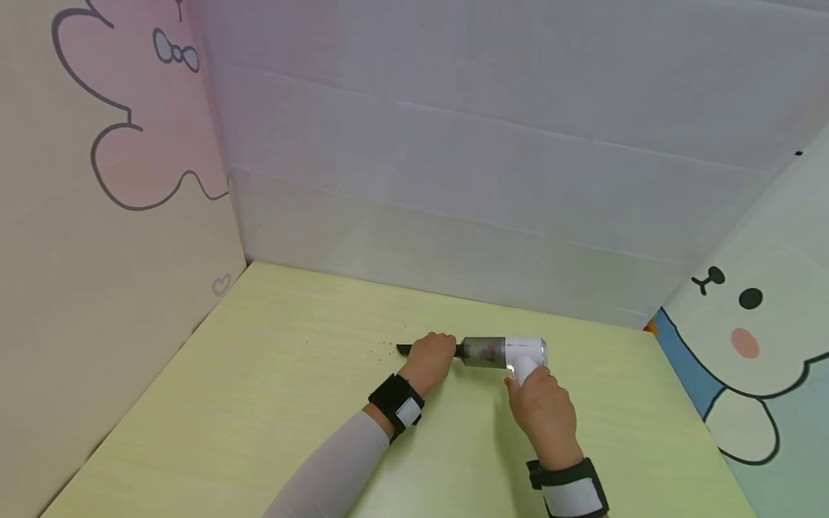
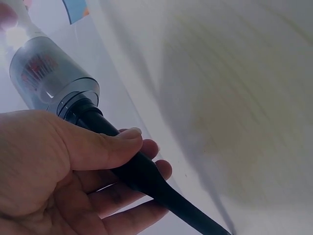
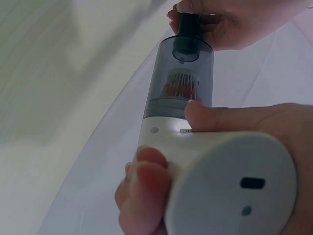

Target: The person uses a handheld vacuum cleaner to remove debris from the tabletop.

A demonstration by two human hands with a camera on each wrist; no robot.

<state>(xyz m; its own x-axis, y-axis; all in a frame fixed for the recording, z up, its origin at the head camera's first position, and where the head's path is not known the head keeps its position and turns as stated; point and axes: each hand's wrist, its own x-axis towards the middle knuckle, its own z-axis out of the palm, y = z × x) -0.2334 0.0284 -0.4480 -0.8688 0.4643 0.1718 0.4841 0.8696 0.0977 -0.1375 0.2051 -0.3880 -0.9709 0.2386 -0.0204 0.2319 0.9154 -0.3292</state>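
Observation:
A white handheld vacuum cleaner (image 1: 524, 348) with a clear grey dust cup (image 1: 484, 352) is held low over the yellow table, pointing left. My right hand (image 1: 545, 411) grips its white handle, the thumb lying along the body near a small switch in the right wrist view. My left hand (image 1: 430, 361) holds the black crevice nozzle (image 2: 139, 171) between thumb and fingers. The nozzle's flat tip (image 1: 403, 350) sticks out past that hand, close beside scattered dark crumbs (image 1: 386, 351). Inside the cup, a ribbed filter with reddish marks (image 3: 180, 85) shows through.
The yellow table (image 1: 285, 403) meets a pale back wall (image 1: 453, 187). Side panels with cartoon drawings (image 1: 745, 324) stand left and right. A lone dark speck (image 1: 307, 341) lies farther left on the table.

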